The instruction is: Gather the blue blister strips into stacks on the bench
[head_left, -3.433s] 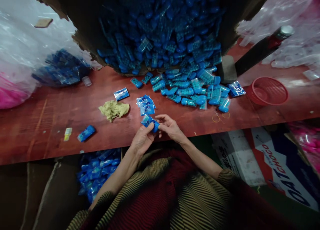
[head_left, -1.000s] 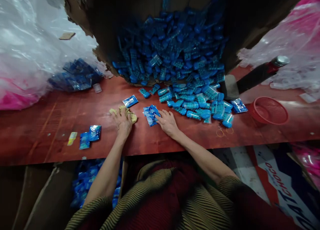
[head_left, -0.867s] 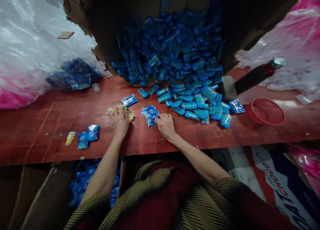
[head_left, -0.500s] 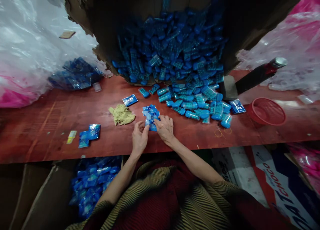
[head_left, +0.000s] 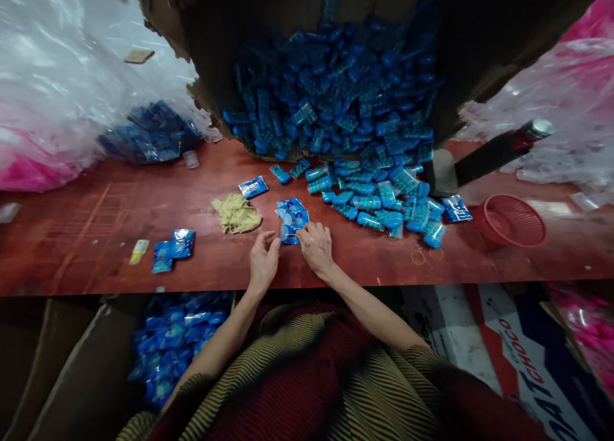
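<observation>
In front of me, several small printed blue sachets [head_left: 291,216] lie in an overlapping cluster on the red tabletop. My right hand [head_left: 316,247] is at the cluster's lower right, its bent fingers closed on the edge of a sachet. The pinched part is hidden under the fingertips. Just left of the cluster rests my left hand [head_left: 263,260], thumb and fingers apart with nothing between them. A crumpled yellow-green cloth [head_left: 236,213] lies beyond the left hand, with a single blue sachet [head_left: 253,187] behind it.
A torn cardboard box [head_left: 211,102] spills blue capsule-shaped containers [head_left: 367,202] onto the table. Rightward are a dark-handled tool [head_left: 494,156] and a red basket [head_left: 511,220]. Two blue sachets [head_left: 173,250] lie left. Below the edge sit more blue packets [head_left: 177,338].
My left hand has drawn back slightly left, off the sachets. My right hand stays at their lower right edge. The view has shifted slightly.
</observation>
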Action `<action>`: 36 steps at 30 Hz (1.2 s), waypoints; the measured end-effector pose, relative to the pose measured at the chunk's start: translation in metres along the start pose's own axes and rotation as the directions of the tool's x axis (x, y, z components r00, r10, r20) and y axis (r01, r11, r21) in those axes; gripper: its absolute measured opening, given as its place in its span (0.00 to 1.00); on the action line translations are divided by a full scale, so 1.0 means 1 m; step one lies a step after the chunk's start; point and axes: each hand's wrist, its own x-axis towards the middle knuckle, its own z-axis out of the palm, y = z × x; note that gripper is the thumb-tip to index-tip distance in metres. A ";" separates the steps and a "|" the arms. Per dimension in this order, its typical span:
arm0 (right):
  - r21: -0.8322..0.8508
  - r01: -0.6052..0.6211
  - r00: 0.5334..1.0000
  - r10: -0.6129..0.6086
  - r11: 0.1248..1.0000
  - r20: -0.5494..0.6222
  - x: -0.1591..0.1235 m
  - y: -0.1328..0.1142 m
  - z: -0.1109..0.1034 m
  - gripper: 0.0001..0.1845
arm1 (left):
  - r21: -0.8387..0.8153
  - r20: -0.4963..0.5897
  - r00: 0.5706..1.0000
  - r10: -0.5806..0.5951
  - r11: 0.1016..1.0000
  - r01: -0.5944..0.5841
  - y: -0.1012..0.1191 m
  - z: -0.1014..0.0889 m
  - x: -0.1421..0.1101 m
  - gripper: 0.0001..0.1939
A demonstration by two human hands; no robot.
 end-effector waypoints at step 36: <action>0.041 0.137 0.981 -0.142 0.990 0.131 0.025 -0.023 -0.005 0.32 | 0.782 -0.051 0.796 0.603 0.520 -0.344 0.020 -0.028 0.029 0.24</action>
